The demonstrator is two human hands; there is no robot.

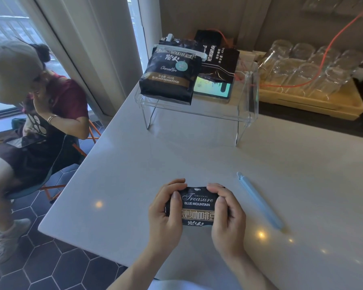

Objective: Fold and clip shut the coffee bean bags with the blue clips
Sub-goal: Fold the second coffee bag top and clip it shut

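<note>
Fingers [177, 198] of both hands are gripping the coffee bag [197, 206] ends near the table [134, 174] front edge; blue clip [260, 200] is lying apart, rightward.

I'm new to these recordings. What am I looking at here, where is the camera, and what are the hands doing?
There is no machine: one camera worn on a person's head looks down at their own bare hands. The left hand and right hand together grip a black coffee bag over a white counter. A blue clip lies loose to the right of the hands. Further back, a clear stand holds more coffee bags, the front one already clipped. Someone else sits at the left.
</note>
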